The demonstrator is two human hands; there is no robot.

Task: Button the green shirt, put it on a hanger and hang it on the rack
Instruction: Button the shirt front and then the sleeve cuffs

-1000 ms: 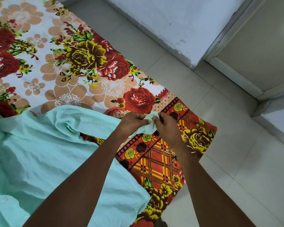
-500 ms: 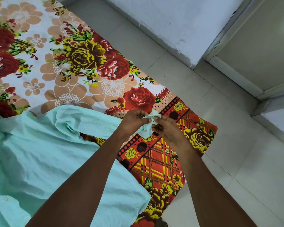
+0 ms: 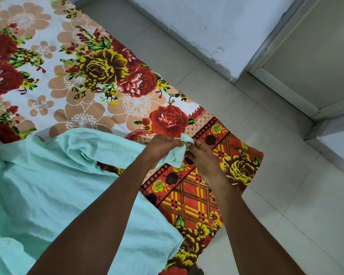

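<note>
The light green shirt [image 3: 48, 185] lies spread over the flowered bed sheet [image 3: 77, 80], filling the lower left. One sleeve runs out to the right, and its cuff [image 3: 177, 155] is lifted off the sheet. My left hand [image 3: 161, 145] pinches the cuff from the left. My right hand [image 3: 203, 155] pinches it from the right, fingertips nearly touching the left hand's. Only a small corner of cloth sticks up between the thumbs. No hanger or rack is in view.
The bed's corner with the red plaid border [image 3: 197, 195] ends just right of my hands. Beyond it is pale tiled floor [image 3: 266, 165]. A white wall [image 3: 197, 26] and a door frame [image 3: 276, 82] stand at the upper right.
Both hands have stayed at the cuff and drawn closer together. The cuff has been bunched tighter between the fingers, so less cloth shows above them.
</note>
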